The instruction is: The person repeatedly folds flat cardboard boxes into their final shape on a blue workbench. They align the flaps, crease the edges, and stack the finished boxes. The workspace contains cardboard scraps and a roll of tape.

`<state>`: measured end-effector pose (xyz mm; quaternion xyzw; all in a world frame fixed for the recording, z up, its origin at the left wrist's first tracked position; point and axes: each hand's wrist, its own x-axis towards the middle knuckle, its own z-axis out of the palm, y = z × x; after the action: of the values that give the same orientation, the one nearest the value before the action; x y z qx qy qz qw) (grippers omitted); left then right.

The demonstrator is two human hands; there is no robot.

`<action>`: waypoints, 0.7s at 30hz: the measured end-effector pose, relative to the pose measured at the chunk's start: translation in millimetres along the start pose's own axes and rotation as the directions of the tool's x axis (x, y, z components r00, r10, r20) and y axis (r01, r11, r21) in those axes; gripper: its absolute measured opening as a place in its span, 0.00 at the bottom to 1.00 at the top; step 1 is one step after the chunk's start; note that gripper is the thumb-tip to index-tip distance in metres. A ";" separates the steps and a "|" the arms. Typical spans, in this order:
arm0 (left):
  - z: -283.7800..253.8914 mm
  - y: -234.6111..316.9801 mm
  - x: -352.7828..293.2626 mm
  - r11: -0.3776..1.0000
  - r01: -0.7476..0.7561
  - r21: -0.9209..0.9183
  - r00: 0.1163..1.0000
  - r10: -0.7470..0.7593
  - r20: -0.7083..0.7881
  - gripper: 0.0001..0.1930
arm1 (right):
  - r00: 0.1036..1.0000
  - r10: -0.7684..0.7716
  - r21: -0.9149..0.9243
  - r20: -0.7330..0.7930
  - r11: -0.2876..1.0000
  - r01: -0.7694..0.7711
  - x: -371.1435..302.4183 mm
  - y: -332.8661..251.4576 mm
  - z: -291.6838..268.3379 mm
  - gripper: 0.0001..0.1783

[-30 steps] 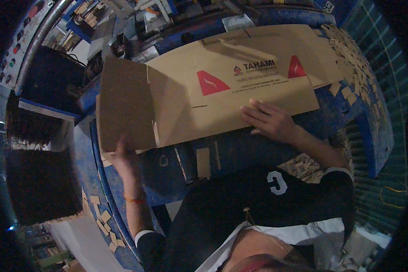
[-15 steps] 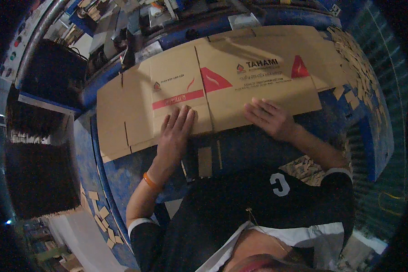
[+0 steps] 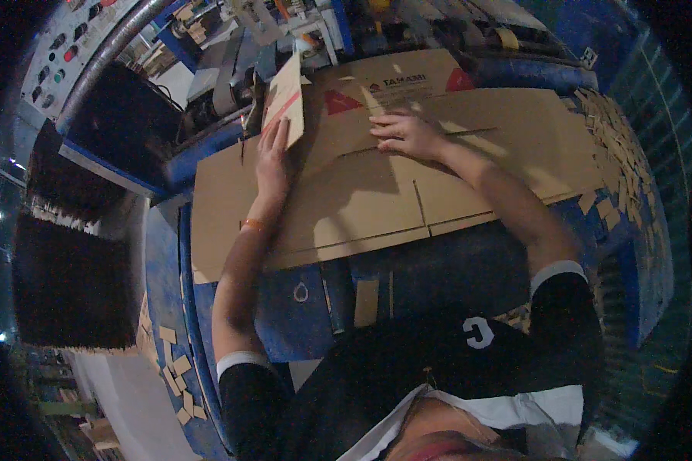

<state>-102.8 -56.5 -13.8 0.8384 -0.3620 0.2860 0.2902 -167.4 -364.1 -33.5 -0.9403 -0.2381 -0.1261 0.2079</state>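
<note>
A printed cardboard box blank (image 3: 430, 81) with red marks lies toward the machine, its left panel (image 3: 286, 96) tilted up steeply. My left hand (image 3: 273, 157) is at the lower part of that raised panel, fingers closed along it. Further right, my right hand (image 3: 409, 135) has bent fingers at the near edge of the printed blank, by a small upturned piece of it; the fingertips are partly hidden. Beneath both hands a plain brown slotted cardboard blank (image 3: 361, 207) lies flat on the blue table (image 3: 284, 307).
A dark machine with blue rails (image 3: 515, 73) stands along the far side. A control panel with buttons (image 3: 61, 65) is at the upper left. Small cardboard offcuts pile up at the right (image 3: 619, 154), and more offcuts (image 3: 178, 373) lie at the lower left.
The printed blank has moved away from me toward the machine, and its left panel has come up. A plain blank now shows in front. Both hands have moved farther out; the right also went left.
</note>
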 end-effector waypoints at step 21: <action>-151.3 3.2 -124.8 0.770 0.313 0.556 0.844 -0.494 0.209 0.26 | 0.304 0.199 -0.024 -0.932 0.802 -0.597 -131.0 35.4 -61.8 0.32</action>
<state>-217.8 101.7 2.1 0.9793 -0.1279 0.1487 0.0499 -270.3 -472.1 -34.7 -0.7706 0.1852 -0.5919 0.1466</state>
